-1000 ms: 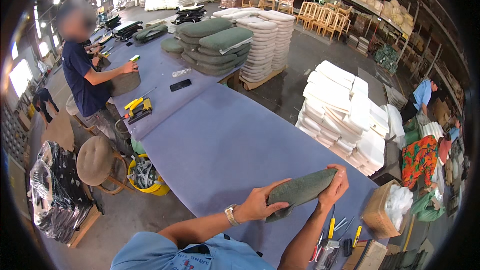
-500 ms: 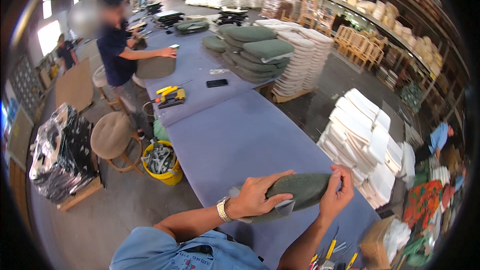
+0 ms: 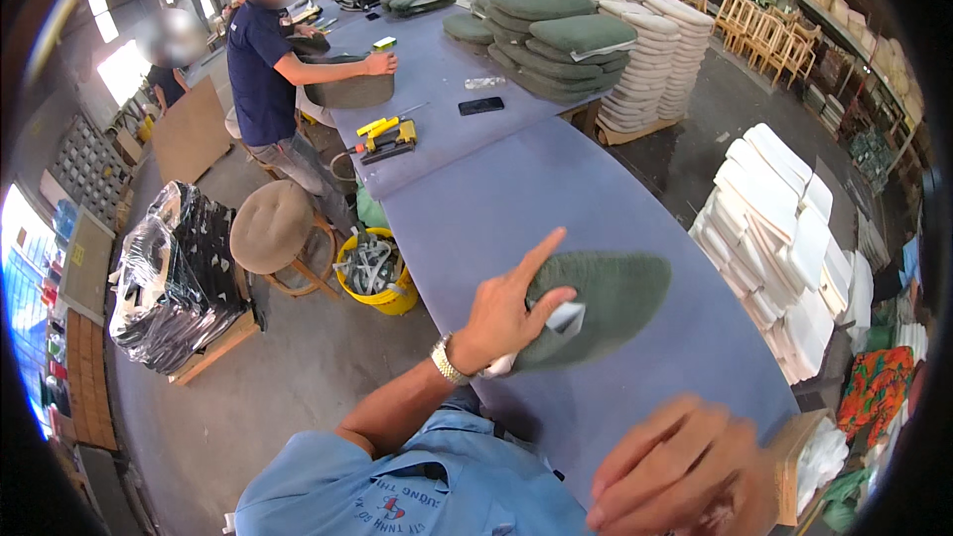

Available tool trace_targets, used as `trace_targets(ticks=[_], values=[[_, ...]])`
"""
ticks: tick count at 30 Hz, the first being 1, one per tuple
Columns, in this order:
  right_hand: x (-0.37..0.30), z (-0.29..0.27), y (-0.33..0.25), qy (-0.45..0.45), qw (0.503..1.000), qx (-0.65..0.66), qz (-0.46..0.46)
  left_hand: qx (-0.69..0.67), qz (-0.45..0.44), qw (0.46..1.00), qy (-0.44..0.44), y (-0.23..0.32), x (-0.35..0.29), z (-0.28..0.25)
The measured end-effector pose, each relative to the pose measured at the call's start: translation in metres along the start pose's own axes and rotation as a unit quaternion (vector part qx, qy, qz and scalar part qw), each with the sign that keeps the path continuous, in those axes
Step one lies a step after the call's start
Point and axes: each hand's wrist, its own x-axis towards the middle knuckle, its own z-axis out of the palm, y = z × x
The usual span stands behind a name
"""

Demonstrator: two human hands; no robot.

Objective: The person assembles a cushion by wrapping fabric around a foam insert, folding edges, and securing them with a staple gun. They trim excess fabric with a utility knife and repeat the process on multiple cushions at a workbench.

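A dark green, rounded seat cushion is tilted above the near part of the blue-grey table. My left hand grips its left end, the thumb on the upper face and the index finger stretched past the edge. Beside that thumb shows a small white tag or flap. Away from the cushion, my right hand is raised close to the camera at the lower right. Motion blurs its partly bent fingers, and whether anything is in them I cannot make out.
Green cushions are stacked at the table's far right. A yellow staple gun and a phone lie farther up. Across the table a person handles another cushion. A yellow bucket of scraps stands left; white pads are piled right.
My right hand has let go of the cushion's right end and come back toward me. The left hand still holds the cushion, whose broad face now shows more. The view has shifted.
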Motion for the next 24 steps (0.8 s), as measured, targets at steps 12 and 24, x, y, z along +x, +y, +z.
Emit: trace_targets(ticks=[12, 24], values=[[-0.09, -0.143, 0.132, 0.176, 0.812, -0.505, 0.234, 0.003, 0.102, 0.995, 0.004, -0.007, -0.009, 0.051], [-0.116, -0.18, 0.125, 0.236, 0.843, -0.444, 0.191, -0.126, 0.15, 0.98, -0.022, -0.022, -0.006, 0.082]])
